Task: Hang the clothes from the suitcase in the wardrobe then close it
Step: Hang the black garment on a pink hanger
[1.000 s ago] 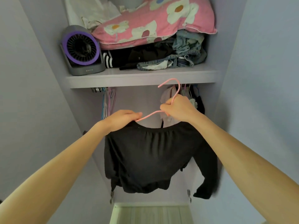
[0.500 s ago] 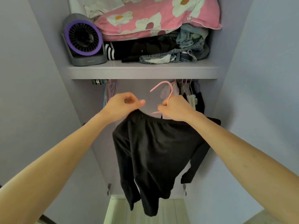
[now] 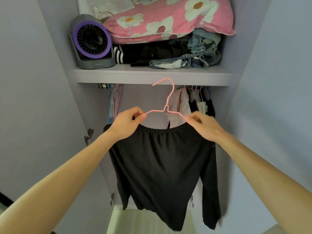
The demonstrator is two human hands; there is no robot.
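Note:
A black long-sleeved top (image 3: pixel 162 162) hangs on a pink wire hanger (image 3: pixel 166 105) in front of the open wardrobe. My left hand (image 3: pixel 128 122) pinches the hanger's left shoulder and the top's neckline. My right hand (image 3: pixel 206 125) pinches the right shoulder end with the fabric. The hanger's hook (image 3: pixel 164 81) points up, just in front of the shelf edge (image 3: pixel 152 76), not on the rail. The suitcase is out of view.
Empty hangers (image 3: pixel 114 102) hang at the rail's left end and hung clothes (image 3: pixel 190 103) at its right. On the shelf stand a grey-purple fan (image 3: pixel 92 43), folded clothes (image 3: pixel 168 54) and a pink flowered pillow (image 3: pixel 168 19). Wardrobe doors (image 3: pixel 33 98) stand open on both sides.
My hands moved apart along the hanger's shoulders, spreading the top wide. The hanger now stands upright with its hook fully in view, and the top hangs flatter.

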